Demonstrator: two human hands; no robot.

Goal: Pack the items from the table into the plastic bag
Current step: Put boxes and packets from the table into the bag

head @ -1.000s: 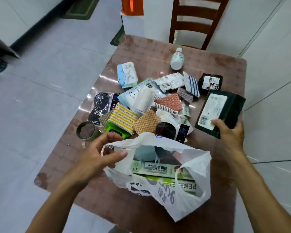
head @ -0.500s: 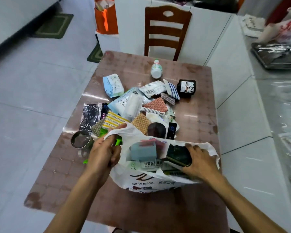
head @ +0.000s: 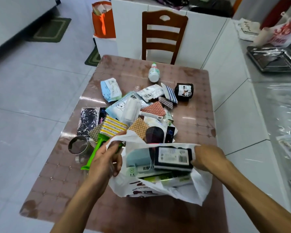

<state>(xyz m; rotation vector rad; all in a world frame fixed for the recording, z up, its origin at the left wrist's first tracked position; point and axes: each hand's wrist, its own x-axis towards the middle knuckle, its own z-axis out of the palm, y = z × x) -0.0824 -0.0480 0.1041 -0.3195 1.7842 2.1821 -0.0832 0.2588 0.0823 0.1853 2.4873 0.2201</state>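
Observation:
A white plastic bag (head: 190, 190) lies open on the near part of the brown table (head: 141, 214). My left hand (head: 106, 158) grips the bag's left handle and holds the mouth open. My right hand (head: 207, 157) is at the bag's right rim, its fingers on a dark pack with a white barcode label (head: 173, 158) that sits inside the mouth. Boxes and a pale blue case (head: 138, 157) also lie inside. Beyond the bag, a pile of packets (head: 133, 110), a white bottle (head: 154, 73) and a black roll (head: 183, 91) rest on the table.
A steel cup (head: 78, 146) and a green-handled tool (head: 94, 153) lie left of the bag, by my left hand. A wooden chair (head: 163, 36) stands at the table's far edge. A white counter (head: 267, 115) runs along the right, carrying a metal tray (head: 275, 61).
My right hand carried the dark pack from above the table's right side into the bag's mouth. My left hand kept its hold on the handle, and the bag opened wider.

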